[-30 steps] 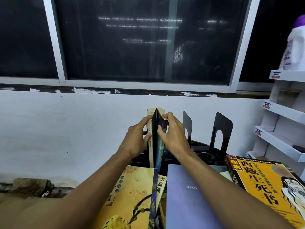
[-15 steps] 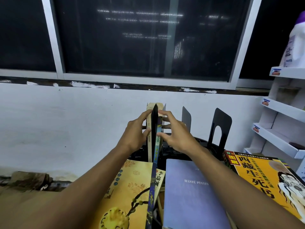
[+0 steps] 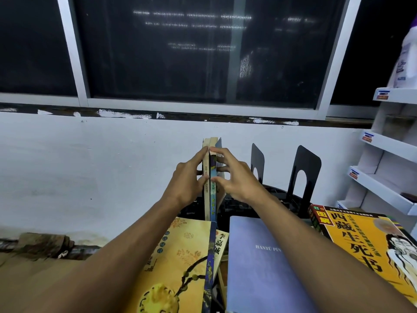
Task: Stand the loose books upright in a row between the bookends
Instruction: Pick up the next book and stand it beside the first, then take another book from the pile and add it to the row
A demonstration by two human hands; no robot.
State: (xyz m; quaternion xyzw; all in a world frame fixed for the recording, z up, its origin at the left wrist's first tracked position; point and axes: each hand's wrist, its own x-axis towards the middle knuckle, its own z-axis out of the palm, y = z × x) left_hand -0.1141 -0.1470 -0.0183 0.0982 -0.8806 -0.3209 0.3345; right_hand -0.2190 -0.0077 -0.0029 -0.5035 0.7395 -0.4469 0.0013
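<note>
Several thin books stand upright in the middle, among them a beige book (image 3: 206,197) and a blue-spined book (image 3: 212,199). My left hand (image 3: 188,180) presses on their left side and my right hand (image 3: 234,178) on their right, squeezing them together. Two black metal bookends (image 3: 303,177) stand to the right, apart from the books. Lying flat in front are a yellow book (image 3: 180,263), a lilac book (image 3: 255,263) and an orange book (image 3: 361,240). Any left bookend is hidden.
A white wall and dark window rise straight behind the books. A white tiered shelf (image 3: 383,184) stands at the right with a white bottle (image 3: 406,57) on top. Brown rubble (image 3: 45,245) lies at the wall's foot on the left.
The dark, blue-spined book was tilted between my hands; now it stands straight against the others. My right hand has slid from its top to the right side of the stack.
</note>
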